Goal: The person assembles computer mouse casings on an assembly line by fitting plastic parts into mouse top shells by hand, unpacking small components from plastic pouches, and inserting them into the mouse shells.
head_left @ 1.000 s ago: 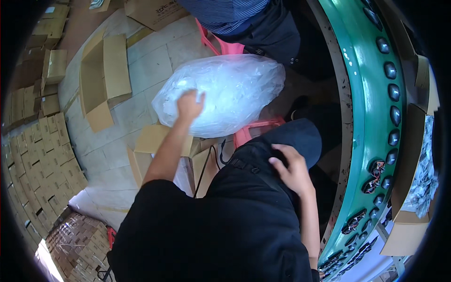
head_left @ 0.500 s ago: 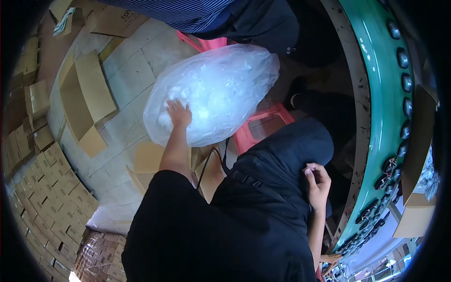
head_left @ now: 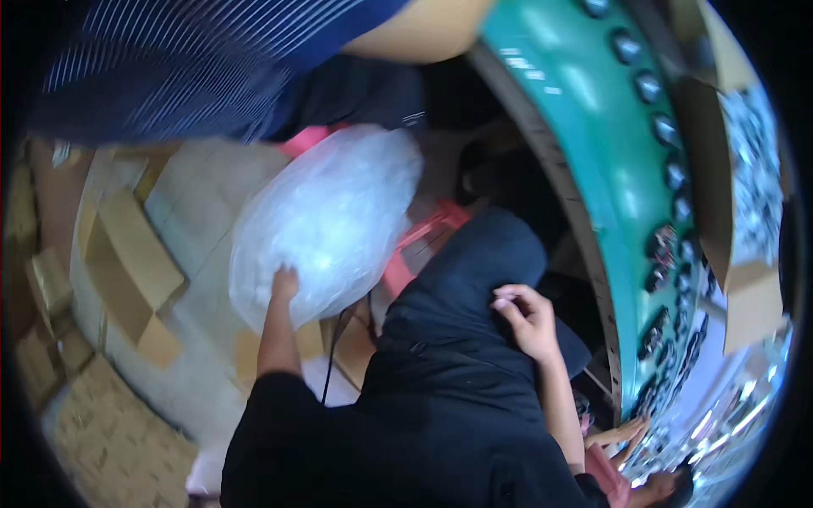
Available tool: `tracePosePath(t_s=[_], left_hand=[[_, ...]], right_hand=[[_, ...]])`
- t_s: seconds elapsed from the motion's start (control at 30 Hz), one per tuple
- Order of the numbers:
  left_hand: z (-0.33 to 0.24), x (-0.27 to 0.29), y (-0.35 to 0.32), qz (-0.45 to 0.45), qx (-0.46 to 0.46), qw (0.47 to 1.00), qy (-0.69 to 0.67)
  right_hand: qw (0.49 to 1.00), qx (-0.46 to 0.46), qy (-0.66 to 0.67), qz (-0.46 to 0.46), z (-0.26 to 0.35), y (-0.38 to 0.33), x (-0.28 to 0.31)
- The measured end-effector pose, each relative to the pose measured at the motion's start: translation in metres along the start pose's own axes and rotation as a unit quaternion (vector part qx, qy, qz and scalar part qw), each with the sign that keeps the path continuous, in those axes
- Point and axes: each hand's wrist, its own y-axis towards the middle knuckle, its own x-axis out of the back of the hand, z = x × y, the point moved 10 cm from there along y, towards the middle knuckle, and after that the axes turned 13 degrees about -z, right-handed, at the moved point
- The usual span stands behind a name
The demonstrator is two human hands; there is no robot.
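A large clear plastic bag full of white fluffy fibre lies in front of me on the left. My left hand reaches into its near side, with the fingers sunk into the fibre and hidden. Over my right thigh I hold my right hand with the fingers curled and the thumb drawn in toward them. Anything between those fingertips is too small and blurred to make out.
A green conveyor belt carries a row of dark shiny rounded items on my right. Pink stools stand by the bag. An opened carton lies left. A person in a striped top is ahead; another person's hand is at lower right.
My left hand has gone from lying spread on the fibre to being sunk in it. My right hand has lifted slightly off the thigh. The view has shifted, and the striped top looms larger.
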Motion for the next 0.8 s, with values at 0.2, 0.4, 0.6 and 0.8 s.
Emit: tracePosePath(t_s=[0.2,0.4,0.6,0.8], left_hand=[[-0.061,0.112,-0.019,-0.11,0.133,0.983,-0.057],[-0.16,0.228,-0.037,-0.257,0.082,0.936,0.227],[-0.491,0.315,-0.036,0.066,-0.258,0.957,-0.119],[-0.843,0.495,-0.184,0.28,-0.598,0.706,-0.256]], right_hand=[[0.995,0.08,0.05,0.029,-0.002,-0.011,0.032],[0.982,0.176,0.06,-0.029,-0.008,-0.038,0.101],[0.977,0.147,0.113,-0.106,-0.001,-0.078,0.203],[0.837,0.269,0.063,-0.472,0.05,-0.057,0.435]])
